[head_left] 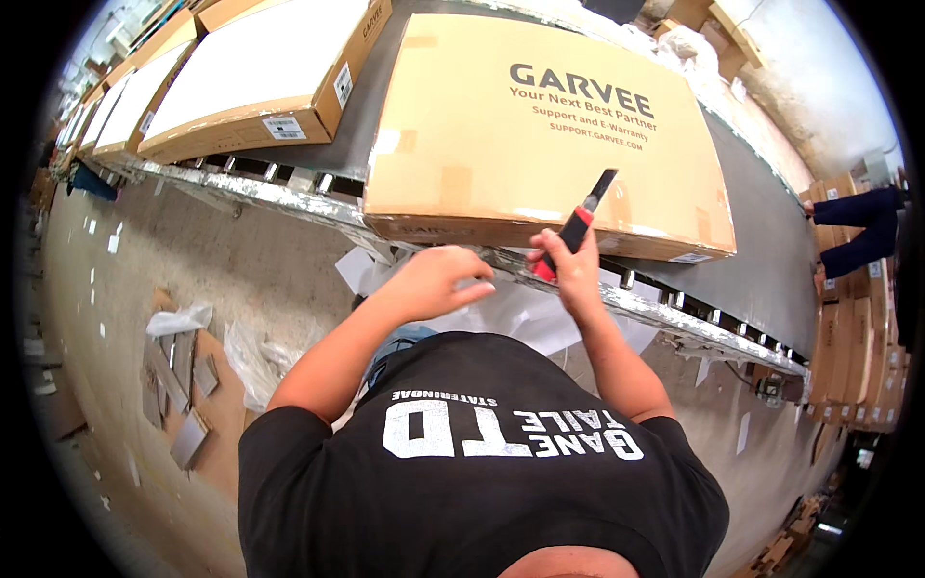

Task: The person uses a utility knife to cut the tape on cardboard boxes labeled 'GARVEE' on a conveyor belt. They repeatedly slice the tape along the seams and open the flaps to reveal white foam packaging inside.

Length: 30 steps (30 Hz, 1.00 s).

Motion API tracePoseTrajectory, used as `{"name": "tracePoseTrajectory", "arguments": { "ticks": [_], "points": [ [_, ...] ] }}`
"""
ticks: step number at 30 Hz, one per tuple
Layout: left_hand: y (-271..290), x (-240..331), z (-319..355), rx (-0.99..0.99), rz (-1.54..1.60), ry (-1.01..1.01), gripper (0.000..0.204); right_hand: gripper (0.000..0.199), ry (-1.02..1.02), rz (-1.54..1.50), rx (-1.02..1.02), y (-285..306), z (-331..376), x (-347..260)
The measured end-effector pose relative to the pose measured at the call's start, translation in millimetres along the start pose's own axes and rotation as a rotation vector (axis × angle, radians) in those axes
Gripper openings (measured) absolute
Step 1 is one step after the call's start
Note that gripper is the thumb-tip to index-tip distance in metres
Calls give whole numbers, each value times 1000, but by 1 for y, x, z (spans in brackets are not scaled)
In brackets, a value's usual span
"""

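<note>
A large brown cardboard box [453, 106] with dark printing lies on the conveyor in front of me. My right hand [576, 265] is wrapped round a red and black utility knife [575, 234]. Its blade is out, pointing up and to the right over the box's near edge. My left hand [443, 281] is held just short of the box's near left side, apart from it. Its fingers are loosely bent, the thumb stands away from them, and nothing shows between them.
More boxes with white tops [260, 67] stand in a row at the left along the conveyor [756, 207]. Below it, a plastic bag [252, 361] and cardboard scraps [190, 438] lie on the floor. At the right, a person's dark sleeve [858, 209] shows near stacked flat cartons [848, 356].
</note>
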<state>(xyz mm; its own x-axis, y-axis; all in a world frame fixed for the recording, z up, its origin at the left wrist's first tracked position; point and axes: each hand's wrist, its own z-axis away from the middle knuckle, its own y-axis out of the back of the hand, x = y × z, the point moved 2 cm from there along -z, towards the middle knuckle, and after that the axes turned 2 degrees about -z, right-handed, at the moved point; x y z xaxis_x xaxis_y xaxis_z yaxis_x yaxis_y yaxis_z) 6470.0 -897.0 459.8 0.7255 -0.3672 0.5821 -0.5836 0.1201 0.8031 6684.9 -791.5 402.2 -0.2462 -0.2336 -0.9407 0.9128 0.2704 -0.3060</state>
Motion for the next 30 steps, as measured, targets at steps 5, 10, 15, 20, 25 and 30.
{"name": "tracePoseTrajectory", "arguments": {
  "ticks": [5, 10, 15, 20, 25, 30],
  "points": [
    [118, -85, 86, 517, 168, 285, 19, 42, -19, 262, -94, -90, -6, -40],
    [176, -225, 154, 584, 246, 407, 18, 52, -205, 376, -198, -194, -35, -51],
    [196, -342, 172, 600, 0, 280, 14, 42, -246, 547, -111, -264, -111, -43],
    [188, -432, 172, 705, -233, 182, 8, 31, -240, 739, -8, -294, -185, -41],
    [163, -469, 191, 720, -448, 276, 13, 36, -279, 891, 51, -329, -244, -56],
    [154, -486, 196, 704, -441, 316, 16, 72, -145, 1187, -91, -353, -320, -43]
  ]
}}
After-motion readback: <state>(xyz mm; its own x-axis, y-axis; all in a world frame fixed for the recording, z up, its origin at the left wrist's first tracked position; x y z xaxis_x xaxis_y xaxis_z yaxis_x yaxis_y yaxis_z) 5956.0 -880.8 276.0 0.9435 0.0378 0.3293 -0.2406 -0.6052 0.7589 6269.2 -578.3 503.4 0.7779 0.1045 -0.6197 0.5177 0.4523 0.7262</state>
